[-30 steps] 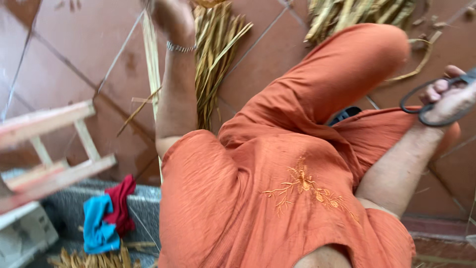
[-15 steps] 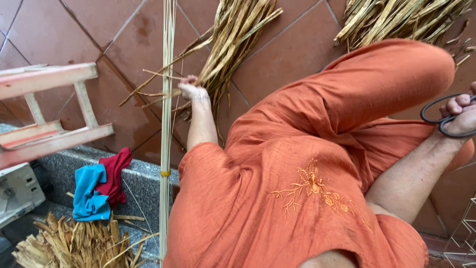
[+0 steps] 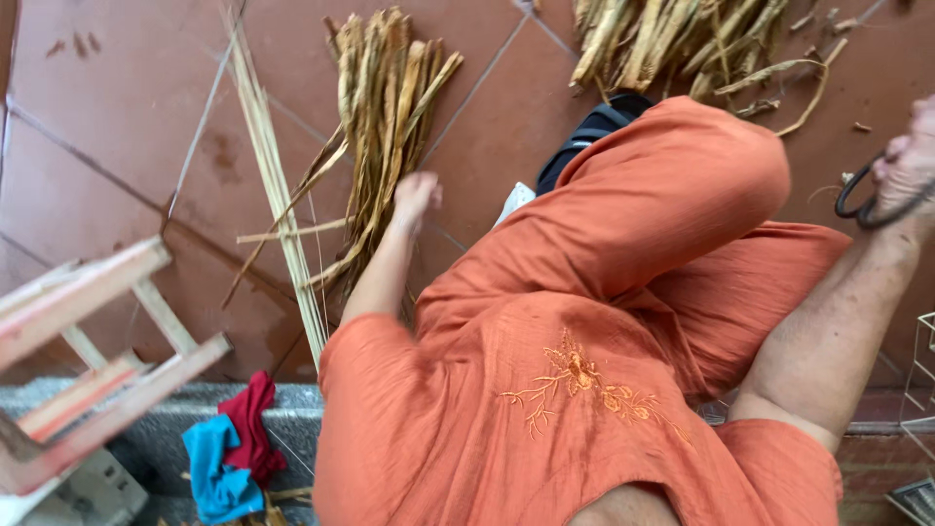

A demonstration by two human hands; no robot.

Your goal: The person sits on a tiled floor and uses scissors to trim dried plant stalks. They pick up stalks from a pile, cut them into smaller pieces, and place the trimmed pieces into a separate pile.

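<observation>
The left hand (image 3: 417, 195) reached out and down toward a bundle of dried stalks (image 3: 385, 127) that lay on the reddish tiled floor (image 3: 107, 88). The hand was motion-blurred; its fingers appeared curled narrow, but whether they gripped a stalk could not be determined. The hand sat at the right edge of the bundle, touching or just beside it. A thin sheaf of pale straight reeds (image 3: 278, 205) lay just left of the bundle, crossing under its lower stalks.

The right hand (image 3: 906, 170) was raised at the frame's right edge, with its fingers through the loops of a pair of dark scissors (image 3: 867, 200). The blades were out of view, so their state could not be determined.

A second pile of dried stalks (image 3: 682, 39) lay at the top of the frame, well apart from the left hand. A wooden frame (image 3: 88, 351) stood at the lower left, with red and blue cloths (image 3: 234, 453) on a grey ledge beside it.

Assessed hazards:
- A pull on one stalk could have dragged crossed neighbours and scattered the bundle, because the stalks lay tangled
- Brittle stalks could have snapped under a sharp tug
- The scissors, held near the person's orange-clad knee (image 3: 721, 166), could have snagged the fabric if lowered carelessly
</observation>
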